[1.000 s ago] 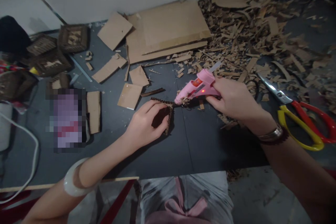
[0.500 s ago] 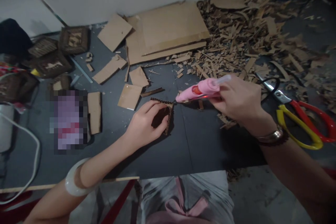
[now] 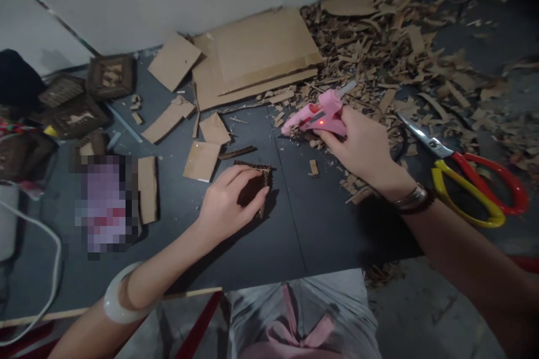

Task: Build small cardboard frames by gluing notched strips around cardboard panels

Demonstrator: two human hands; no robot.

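My left hand point(image 3: 227, 199) grips a small corner-shaped cardboard piece point(image 3: 266, 179) with corrugated edges, standing on the dark tabletop. Its thumb and fingers press on the two walls from inside and above. In my right hand point(image 3: 366, 148) is a pink hot glue gun point(image 3: 322, 112) with a lit red light and a clear glue stick out of its back end. The gun's nozzle points left, apart from the cardboard piece and close to the tabletop. Between the hands lies a tiny cardboard scrap point(image 3: 314, 167).
Scissors point(image 3: 438, 143) with red and yellow handles lie at the right. Shredded cardboard point(image 3: 379, 61) heaps behind them. Large cardboard sheets point(image 3: 261, 45) lie at the back. Dark cardboard frames point(image 3: 112, 76), a blurred purple item point(image 3: 105, 202) and a white cable point(image 3: 54, 247) are at the left.
My right hand has drawn the glue gun up and away from the cardboard corner and tilted it. My left hand still holds the piece. The view has shifted slightly.
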